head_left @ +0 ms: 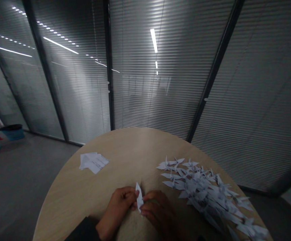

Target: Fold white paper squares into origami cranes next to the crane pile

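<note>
Folded paper [139,198]: between both hands, over the table [135,144].
Left hand [119,204]: pinching its upper part.
Right hand [160,209]: closed on its lower edge.
Folding: partway, I'd judge.
Next crease: seems to need a steady left pinch.

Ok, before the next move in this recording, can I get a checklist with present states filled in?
1. Left hand pinching the folded paper: ok, thumb and fingers are at its side.
2. Right hand at the folded paper: ok, fingertips meet its near end; a firm pinch, cannot tell.
3. Folds lined up: cannot tell, too small and dim.
4. Paper sheets apart from the hands: ok, on the table's left side.
5. Paper cranes apart from the folded paper: ok, grouped to its right.
</note>
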Tool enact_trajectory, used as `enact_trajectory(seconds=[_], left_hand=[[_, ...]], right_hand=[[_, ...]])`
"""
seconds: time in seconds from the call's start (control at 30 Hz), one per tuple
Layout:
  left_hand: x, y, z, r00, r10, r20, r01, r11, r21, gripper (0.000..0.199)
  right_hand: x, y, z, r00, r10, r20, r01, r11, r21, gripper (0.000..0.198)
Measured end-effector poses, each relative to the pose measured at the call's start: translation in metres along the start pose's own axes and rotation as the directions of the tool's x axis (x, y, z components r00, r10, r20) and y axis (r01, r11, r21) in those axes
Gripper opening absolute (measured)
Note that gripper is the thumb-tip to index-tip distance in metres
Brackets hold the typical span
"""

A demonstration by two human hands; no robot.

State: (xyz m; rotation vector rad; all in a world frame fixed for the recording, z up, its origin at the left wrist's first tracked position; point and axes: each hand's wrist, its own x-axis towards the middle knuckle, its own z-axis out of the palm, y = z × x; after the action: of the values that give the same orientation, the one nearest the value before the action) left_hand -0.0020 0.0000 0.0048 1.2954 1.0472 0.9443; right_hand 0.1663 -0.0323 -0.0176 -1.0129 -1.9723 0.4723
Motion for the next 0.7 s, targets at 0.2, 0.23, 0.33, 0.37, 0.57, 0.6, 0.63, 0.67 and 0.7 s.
enact_trajectory(seconds=[0.2, 0.23, 0.33, 0.37, 0.57, 0.6, 0.63, 0.67, 0.7], left_hand=[[-0.0008, -0.0016, 0.0009, 0.999, -0.004, 0.046, 0.002, 0.999, 0.041, 0.034], [-0.0009, -0.0020, 0.0014, 0.998, -0.009, 0.057, 0.006, 0.999, 0.046, 0.033], [-0.0008, -0.0044, 0.0029, 0.995, -0.047, 0.089, 0.045, 0.999, 0.025, 0.034], [-0.0006, -0.0050, 0.0033, 0.993, -0.061, 0.096, 0.061, 0.998, 0.003, 0.035], [0.0003, -0.0034, 0.0028, 0.995, -0.070, 0.076, 0.075, 0.995, -0.068, 0.037], [0.0007, -0.0031, 0.0025, 0.995, -0.075, 0.063, 0.079, 0.994, -0.070, 0.038], [0.0011, -0.0030, 0.0020, 0.996, -0.078, 0.049, 0.081, 0.994, -0.073, 0.037], [0.0016, -0.0031, 0.0016, 0.996, -0.081, 0.040, 0.084, 0.994, -0.077, 0.037], [0.0021, -0.0034, 0.0013, 0.996, -0.083, 0.037, 0.086, 0.993, -0.081, 0.036]], right_hand=[[0.0044, -0.0058, -0.0044, 0.992, -0.122, 0.021, 0.122, 0.992, 0.003, 0.019], [0.0046, -0.0069, -0.0049, 0.990, -0.138, 0.013, 0.138, 0.990, -0.013, 0.020], [0.0046, -0.0094, -0.0057, 0.995, -0.098, -0.028, 0.097, 0.994, -0.050, 0.022], [0.0044, -0.0099, -0.0057, 0.997, -0.075, -0.036, 0.073, 0.996, -0.054, 0.023], [0.0041, -0.0060, -0.0014, 0.999, -0.020, -0.036, 0.018, 0.999, -0.049, 0.017], [0.0040, -0.0046, -0.0001, 0.999, -0.037, -0.039, 0.034, 0.997, -0.062, 0.019], [0.0039, -0.0032, 0.0012, 0.997, -0.059, -0.044, 0.056, 0.995, -0.077, 0.022], [0.0038, -0.0021, 0.0023, 0.996, -0.078, -0.052, 0.073, 0.993, -0.091, 0.025], [0.0036, -0.0013, 0.0031, 0.995, -0.087, -0.054, 0.082, 0.992, -0.099, 0.027]])
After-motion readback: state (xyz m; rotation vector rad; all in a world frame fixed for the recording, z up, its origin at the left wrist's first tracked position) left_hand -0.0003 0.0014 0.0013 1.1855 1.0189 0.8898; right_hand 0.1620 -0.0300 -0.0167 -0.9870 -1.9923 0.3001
